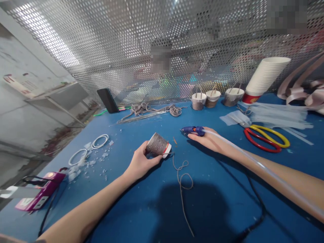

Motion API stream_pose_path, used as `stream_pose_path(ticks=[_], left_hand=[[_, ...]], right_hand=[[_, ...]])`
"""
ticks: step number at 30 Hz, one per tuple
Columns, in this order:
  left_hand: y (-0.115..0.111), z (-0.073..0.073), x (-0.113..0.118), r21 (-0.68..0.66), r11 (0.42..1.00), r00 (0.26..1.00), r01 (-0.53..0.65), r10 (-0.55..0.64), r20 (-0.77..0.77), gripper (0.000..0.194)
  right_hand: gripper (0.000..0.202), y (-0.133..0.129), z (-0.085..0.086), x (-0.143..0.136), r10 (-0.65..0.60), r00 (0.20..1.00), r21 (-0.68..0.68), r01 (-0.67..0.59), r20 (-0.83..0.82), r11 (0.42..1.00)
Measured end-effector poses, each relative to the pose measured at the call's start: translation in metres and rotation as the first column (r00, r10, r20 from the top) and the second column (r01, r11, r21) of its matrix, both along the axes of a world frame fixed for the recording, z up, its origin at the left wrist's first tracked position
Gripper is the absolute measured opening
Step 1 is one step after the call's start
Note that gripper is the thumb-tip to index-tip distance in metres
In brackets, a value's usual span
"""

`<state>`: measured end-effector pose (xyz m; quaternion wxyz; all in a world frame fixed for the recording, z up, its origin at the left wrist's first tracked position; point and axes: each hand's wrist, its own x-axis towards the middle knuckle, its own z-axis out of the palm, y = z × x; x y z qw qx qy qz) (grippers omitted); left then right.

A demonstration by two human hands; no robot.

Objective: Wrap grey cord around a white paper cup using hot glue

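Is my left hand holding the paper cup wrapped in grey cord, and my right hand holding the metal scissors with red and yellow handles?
Not quite: in the head view, your right hand holds a blue plastic glue gun, not the scissors. Your left hand does hold the paper cup wrapped in grey cord.

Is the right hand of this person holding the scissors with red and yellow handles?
No, the right hand holds a blue glue gun, and the scissors lie on the table apart from it.
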<state>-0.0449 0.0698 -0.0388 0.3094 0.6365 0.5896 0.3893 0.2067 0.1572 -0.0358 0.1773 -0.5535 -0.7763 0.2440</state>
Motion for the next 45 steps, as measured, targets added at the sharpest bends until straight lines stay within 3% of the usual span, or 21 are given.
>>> stream_pose_path(ticks=[5, 9, 11, 14, 15, 17, 19, 22, 25, 28, 35, 45], left_hand=[[-0.004, -0.001, -0.001, -0.012, 1.0, 0.999, -0.02, 0.02, -0.025, 0.028], [-0.007, 0.002, 0.002, -0.044, 0.999, 0.998, -0.029, 0.026, -0.059, 0.029], [-0.01, 0.006, 0.005, -0.062, 0.998, 0.998, -0.032, 0.028, -0.062, 0.029], [-0.015, 0.012, 0.01, -0.075, 0.997, 0.998, -0.036, 0.032, -0.06, 0.027], [-0.017, 0.014, 0.012, -0.071, 0.997, 0.997, -0.043, 0.038, -0.063, 0.027], [-0.022, 0.018, 0.017, -0.054, 0.997, 0.996, -0.048, 0.044, -0.074, 0.025], [-0.028, 0.021, 0.022, -0.037, 0.999, 0.996, -0.038, 0.035, -0.088, 0.024], [-0.037, 0.024, 0.032, -0.014, 1.0, 0.994, -0.02, 0.019, -0.105, 0.023], [-0.044, 0.024, 0.038, 0.019, 1.0, 0.991, -0.016, 0.019, -0.132, 0.024], [-0.045, 0.023, 0.038, 0.014, 0.999, 0.987, -0.029, 0.031, -0.158, 0.024], [-0.039, 0.021, 0.035, -0.017, 1.0, 0.992, -0.022, 0.02, -0.126, 0.022], [-0.038, 0.018, 0.034, -0.028, 1.0, 0.992, -0.005, 0.001, -0.129, 0.022]], right_hand=[[0.032, -0.004, -0.006, 0.005, 0.021, 0.996, 0.09, -0.029, 0.083, 0.996], [0.028, -0.017, -0.011, 0.017, -0.011, 1.0, 0.183, 0.009, 0.013, 0.983], [0.025, -0.03, -0.011, 0.025, -0.059, 0.997, 0.257, 0.069, -0.047, 0.964], [0.023, -0.057, -0.006, 0.035, -0.195, 0.958, 0.311, 0.255, -0.21, 0.916], [0.023, -0.068, -0.004, 0.037, -0.23, 0.935, 0.294, 0.308, -0.27, 0.905], [0.022, -0.089, 0.0, 0.037, -0.227, 0.913, 0.183, 0.301, -0.34, 0.936], [0.019, -0.105, 0.001, 0.029, -0.17, 0.897, -0.019, 0.178, -0.408, 0.984], [0.019, -0.118, -0.004, 0.007, -0.148, 0.796, -0.252, -0.006, -0.587, 0.968], [0.037, -0.113, -0.012, -0.013, -0.182, 0.66, -0.343, -0.123, -0.729, 0.931], [0.033, -0.098, -0.014, -0.02, -0.216, 0.579, -0.342, -0.117, -0.786, 0.932], [0.029, -0.065, 0.002, -0.005, -0.336, 0.552, -0.417, -0.024, -0.763, 0.908], [0.03, -0.046, 0.01, 0.004, -0.412, 0.526, -0.502, -0.033, -0.744, 0.864]])
